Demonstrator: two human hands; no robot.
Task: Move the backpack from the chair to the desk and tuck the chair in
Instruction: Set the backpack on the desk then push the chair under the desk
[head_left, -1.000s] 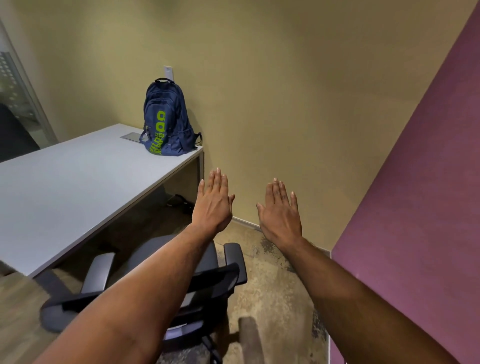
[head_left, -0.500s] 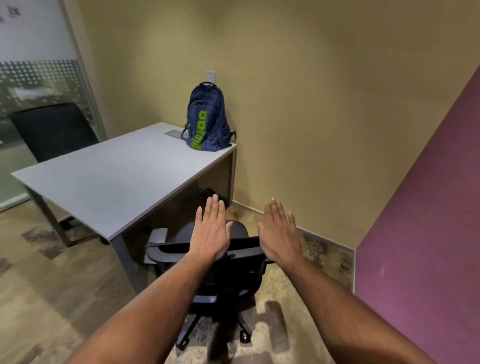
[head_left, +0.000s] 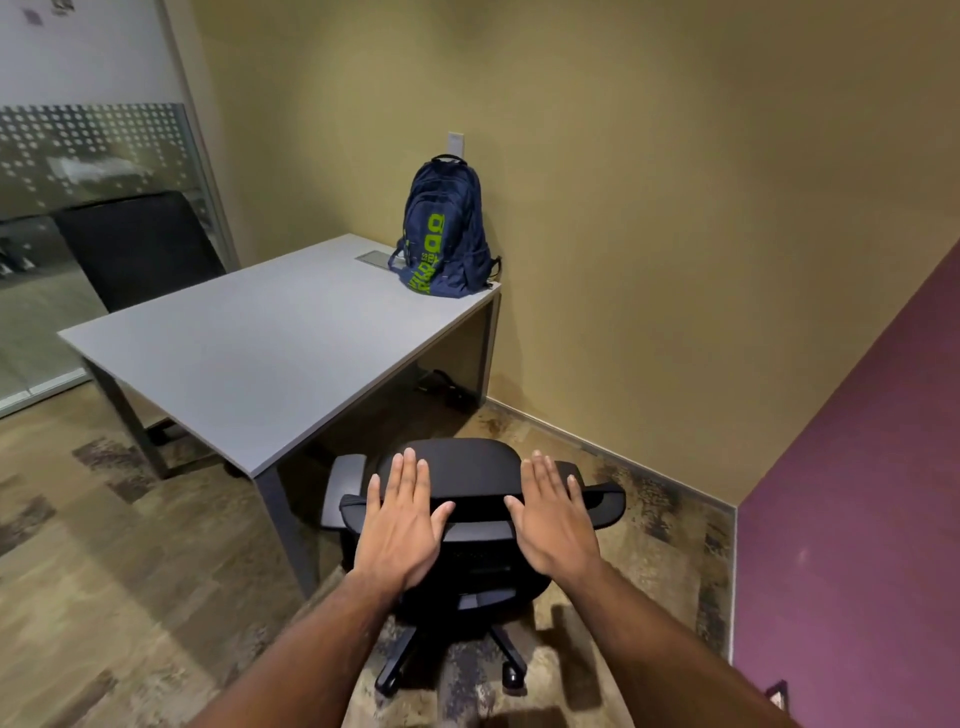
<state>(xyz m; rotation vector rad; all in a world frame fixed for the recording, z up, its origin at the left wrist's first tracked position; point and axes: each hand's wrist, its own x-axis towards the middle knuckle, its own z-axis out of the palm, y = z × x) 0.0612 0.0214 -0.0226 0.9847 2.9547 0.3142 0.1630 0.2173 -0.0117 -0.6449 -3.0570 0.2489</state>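
Two hands are showing in the head view, both held flat with palms down over the black chair (head_left: 467, 470). Your left hand (head_left: 400, 525) is keeping its four fingers pressed together and the thumb angled out toward the right; your right hand (head_left: 553, 519) is doing the same, thumb angled out toward the left. Neither is gripping anything, and whether the palms are touching the chair's back rail or hanging just above it cannot be told. The chair's seat is lying just beyond your fingertips, its back rail running under both palms and its wheeled base sitting below your wrists. The chair is standing beside the near right corner of the grey desk (head_left: 249, 358), not under it; that corner is lying just left of your left fingers. The navy backpack (head_left: 447, 234) with green lettering is standing upright on the desk's far right corner, well beyond your fingertips, leaning at or near the tan wall (head_left: 675, 208). A second dark chair (head_left: 140, 244) is sitting at the desk's far left side, well apart from your fingers.
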